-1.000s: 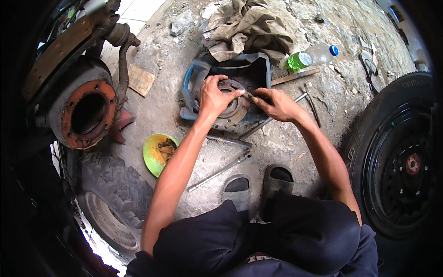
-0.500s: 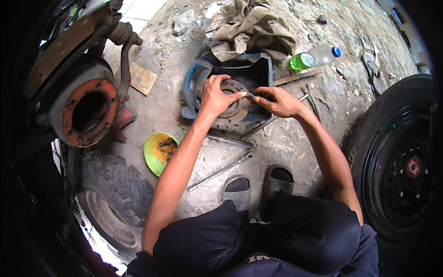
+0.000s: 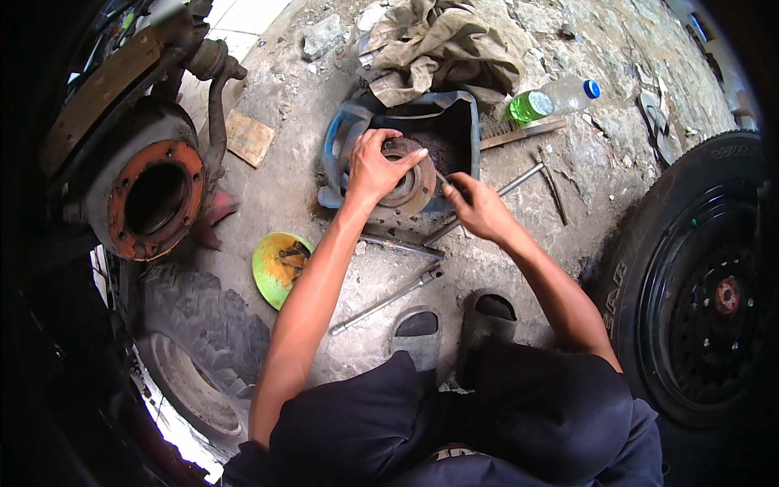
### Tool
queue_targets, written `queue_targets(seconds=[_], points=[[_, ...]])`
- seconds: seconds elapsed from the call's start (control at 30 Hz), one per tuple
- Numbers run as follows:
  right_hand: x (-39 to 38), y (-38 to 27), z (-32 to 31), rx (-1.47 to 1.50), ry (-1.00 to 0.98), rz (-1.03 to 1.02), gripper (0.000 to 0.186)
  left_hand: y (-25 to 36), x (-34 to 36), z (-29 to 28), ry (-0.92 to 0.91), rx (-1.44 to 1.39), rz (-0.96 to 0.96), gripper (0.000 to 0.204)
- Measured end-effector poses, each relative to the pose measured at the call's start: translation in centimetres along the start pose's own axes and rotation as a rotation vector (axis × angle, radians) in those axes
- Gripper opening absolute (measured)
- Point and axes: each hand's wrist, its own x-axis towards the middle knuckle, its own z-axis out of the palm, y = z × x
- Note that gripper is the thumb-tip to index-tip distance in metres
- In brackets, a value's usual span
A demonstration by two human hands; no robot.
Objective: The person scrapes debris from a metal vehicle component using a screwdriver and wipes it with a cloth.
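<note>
My left hand (image 3: 374,169) grips a round, greasy metal flange (image 3: 420,193) with bolt holes and a wide centre opening, thumb along its upper face. The flange is held over a cut-open blue plastic container (image 3: 476,130), whose dark inside shows behind it. Closed around a thin, slim metal tool (image 3: 441,176), my right hand (image 3: 479,209) is just right of the flange. The tool's tip points up toward the flange's right edge; its exact kind is too small to make out, and I cannot tell whether it touches.
A crumpled cloth (image 3: 442,53), bottle (image 3: 531,106) and wire brush (image 3: 523,135) lie beyond the container. Metal rods (image 3: 385,303) and a green bowl (image 3: 266,272) lie nearer. An axle housing (image 3: 122,195) stands left, a mounted tyre (image 3: 621,308) right.
My right hand has drawn back toward me with the tool, which now points more upright. The flange, still in my left hand, shows more of its right side.
</note>
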Motion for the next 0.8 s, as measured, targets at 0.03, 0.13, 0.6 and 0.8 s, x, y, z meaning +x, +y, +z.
queue_targets(seconds=[0.03, 0.13, 0.6, 0.8], points=[[0.2, 0.3, -0.3, -0.003, 0.021, -0.003, 0.042, 0.0, -0.1, -0.1, -0.021, 0.006, 0.007, 0.068], [0.5, -0.7, -1.8, -0.008, 0.041, 0.049, 0.044, -0.1, -0.2, -0.8, -0.132, 0.049, 0.039, 0.091], [0.9, -1.5, -3.3, 0.078, -0.191, -0.256, 0.042, 0.0, -0.8, -0.8, -0.082, 0.1, -0.001, 0.08], [-0.6, -3.2, -1.6, -0.071, -0.004, -0.217, 0.04, 0.3, -0.8, -0.5, -0.021, 0.076, -0.025, 0.073]])
